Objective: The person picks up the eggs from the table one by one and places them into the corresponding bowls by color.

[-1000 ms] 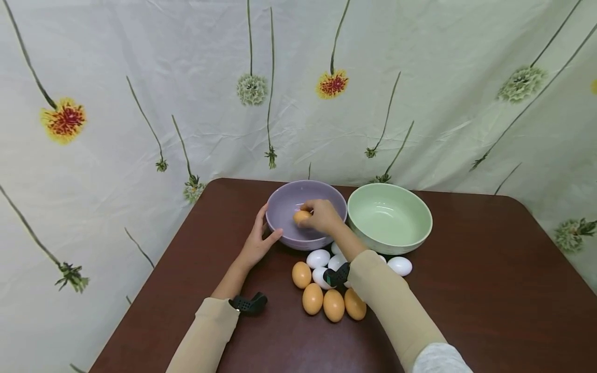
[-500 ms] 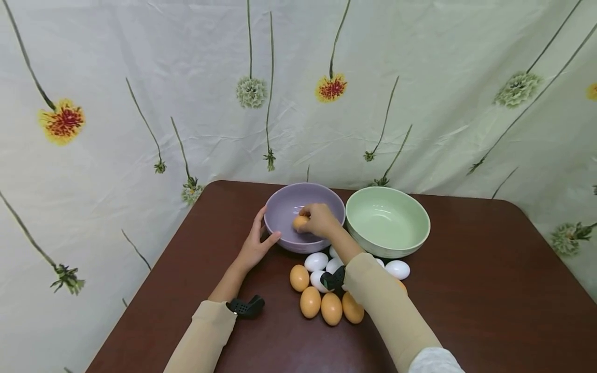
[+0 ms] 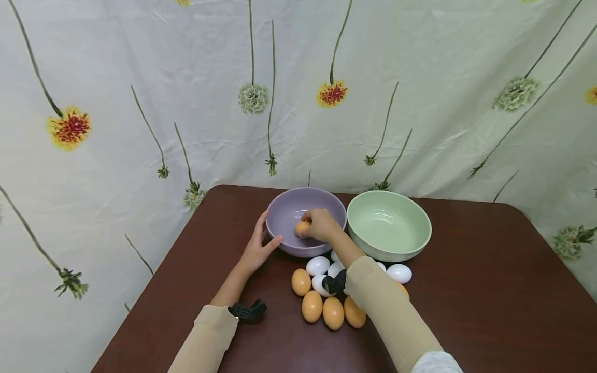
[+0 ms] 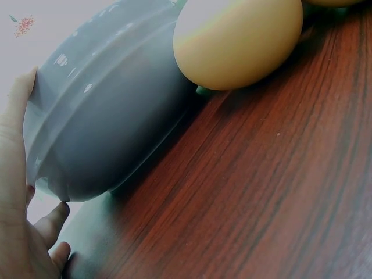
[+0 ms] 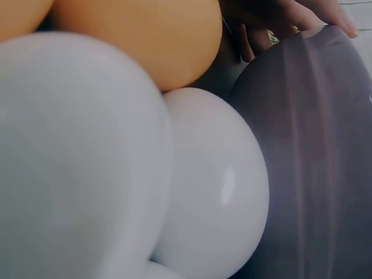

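Note:
A purple bowl [image 3: 289, 220] stands at the back of the table. My left hand [image 3: 255, 251] holds its left side, the thumb near the front rim and the fingers along the outer wall. In the left wrist view, fingers [image 4: 52, 224] touch the bowl's side [image 4: 110, 116]. My right hand [image 3: 322, 225] reaches inside the bowl and pinches a brown egg [image 3: 302, 228] low within it. The right wrist view shows white eggs [image 5: 215, 180] beside the bowl wall [image 5: 302, 157], but not the pinched egg.
A green bowl [image 3: 389, 223] stands right of the purple one. In front lie several white eggs [image 3: 318, 266] and several brown eggs [image 3: 312, 306], partly hidden under my right forearm [image 3: 387, 305]. A flowered cloth [image 3: 200, 77] hangs behind the table [image 3: 489, 290].
The right hand and its brown egg have shifted slightly lower inside the purple bowl. The left hand keeps its place on the bowl. The head view has tilted up slightly.

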`<state>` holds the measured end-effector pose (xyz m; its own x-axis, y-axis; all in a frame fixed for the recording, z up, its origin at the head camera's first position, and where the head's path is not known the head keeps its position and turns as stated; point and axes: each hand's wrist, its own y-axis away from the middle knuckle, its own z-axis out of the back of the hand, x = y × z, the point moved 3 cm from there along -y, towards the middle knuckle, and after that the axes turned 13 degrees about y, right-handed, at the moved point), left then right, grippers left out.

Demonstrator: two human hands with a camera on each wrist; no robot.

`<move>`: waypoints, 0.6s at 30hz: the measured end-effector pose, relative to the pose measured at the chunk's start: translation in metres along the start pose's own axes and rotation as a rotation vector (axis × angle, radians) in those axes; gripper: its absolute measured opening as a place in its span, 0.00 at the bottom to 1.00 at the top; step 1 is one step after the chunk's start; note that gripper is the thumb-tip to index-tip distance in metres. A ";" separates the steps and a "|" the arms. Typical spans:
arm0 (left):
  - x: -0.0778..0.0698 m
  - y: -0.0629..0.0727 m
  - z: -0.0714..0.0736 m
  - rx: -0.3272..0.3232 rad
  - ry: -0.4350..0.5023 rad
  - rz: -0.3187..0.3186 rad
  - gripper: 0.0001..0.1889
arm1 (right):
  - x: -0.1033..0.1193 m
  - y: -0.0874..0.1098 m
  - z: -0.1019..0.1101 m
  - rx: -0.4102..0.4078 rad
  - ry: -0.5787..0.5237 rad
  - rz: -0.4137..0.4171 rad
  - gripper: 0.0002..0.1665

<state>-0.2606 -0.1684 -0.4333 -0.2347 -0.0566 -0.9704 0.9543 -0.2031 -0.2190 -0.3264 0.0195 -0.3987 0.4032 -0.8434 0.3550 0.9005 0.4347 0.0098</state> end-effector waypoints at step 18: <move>0.003 -0.001 0.001 -0.002 0.025 -0.003 0.43 | -0.004 0.003 0.003 -0.093 -0.203 0.010 0.30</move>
<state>-0.2623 -0.1691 -0.4362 -0.2327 -0.0319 -0.9720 0.9541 -0.2012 -0.2218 -0.3254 0.0255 -0.3969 0.3798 -0.7544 0.5354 0.9115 0.4040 -0.0775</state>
